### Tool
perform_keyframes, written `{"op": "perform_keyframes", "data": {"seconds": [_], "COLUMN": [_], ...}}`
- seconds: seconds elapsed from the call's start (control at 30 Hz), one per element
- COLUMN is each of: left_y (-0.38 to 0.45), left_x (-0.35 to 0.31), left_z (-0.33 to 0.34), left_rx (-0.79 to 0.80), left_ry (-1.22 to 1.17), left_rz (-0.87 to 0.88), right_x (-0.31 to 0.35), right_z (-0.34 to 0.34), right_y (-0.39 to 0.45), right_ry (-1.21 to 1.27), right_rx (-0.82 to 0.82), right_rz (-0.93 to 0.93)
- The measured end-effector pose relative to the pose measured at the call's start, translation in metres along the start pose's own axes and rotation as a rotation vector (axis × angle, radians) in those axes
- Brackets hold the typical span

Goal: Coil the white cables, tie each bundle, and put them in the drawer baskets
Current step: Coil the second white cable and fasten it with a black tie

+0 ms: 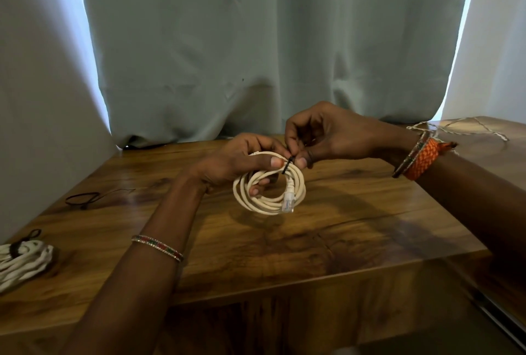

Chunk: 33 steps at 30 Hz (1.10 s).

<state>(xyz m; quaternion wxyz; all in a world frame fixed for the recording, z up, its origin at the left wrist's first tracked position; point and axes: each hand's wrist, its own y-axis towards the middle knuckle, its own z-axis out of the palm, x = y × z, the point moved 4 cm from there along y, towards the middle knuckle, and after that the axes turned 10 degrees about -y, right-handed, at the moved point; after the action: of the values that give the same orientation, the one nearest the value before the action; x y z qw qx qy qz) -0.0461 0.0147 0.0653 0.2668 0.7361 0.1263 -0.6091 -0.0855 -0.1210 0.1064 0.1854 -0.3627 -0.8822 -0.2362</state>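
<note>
Head view: a cream coiled cable (269, 187) with a clear plug was held above the wooden surface (327, 229); the left hand (236, 161) gripped its loops, the right hand (327, 134) pinched a black tie (287, 165). Two bundles were visible, the second (24, 262) near left. Grey-green curtain (256, 41) behind.

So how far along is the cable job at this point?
Done: one white cable bundle with a dark tie lies at the wooden table's left edge. In hand: the left hand holds a coiled white cable while the right hand pinches a black tie around it. Left: finishing this tie; no drawer baskets in view.
</note>
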Motion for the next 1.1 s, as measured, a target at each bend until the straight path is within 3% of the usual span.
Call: {"op": "perform_keyframes", "data": {"seconds": [0.23, 0.53, 0.8, 0.97, 1.1], "left_y": [-0.001, -0.002, 0.002, 0.003, 0.007], "left_x": [0.004, 0.013, 0.015, 0.015, 0.014], "left_z": [0.003, 0.006, 0.001, -0.003, -0.009], "left_rx": [0.023, 0.078, -0.028, -0.078, -0.121], "left_ry": [-0.004, -0.01, 0.178, 0.189, 0.244], "left_rz": [-0.055, -0.154, -0.179, -0.155, -0.1], "right_x": [-0.009, 0.012, 0.0, -0.01, -0.012], "right_z": [0.006, 0.01, 0.013, 0.011, 0.007], "right_y": [0.001, -0.004, 0.007, 0.016, 0.02], "right_ry": [0.106, -0.393, -0.485, -0.375, -0.47], "right_rx": [0.067, -0.025, 0.118, 0.177, 0.102], "right_rz": [0.033, -0.072, 0.039, 0.078, 0.035]}}
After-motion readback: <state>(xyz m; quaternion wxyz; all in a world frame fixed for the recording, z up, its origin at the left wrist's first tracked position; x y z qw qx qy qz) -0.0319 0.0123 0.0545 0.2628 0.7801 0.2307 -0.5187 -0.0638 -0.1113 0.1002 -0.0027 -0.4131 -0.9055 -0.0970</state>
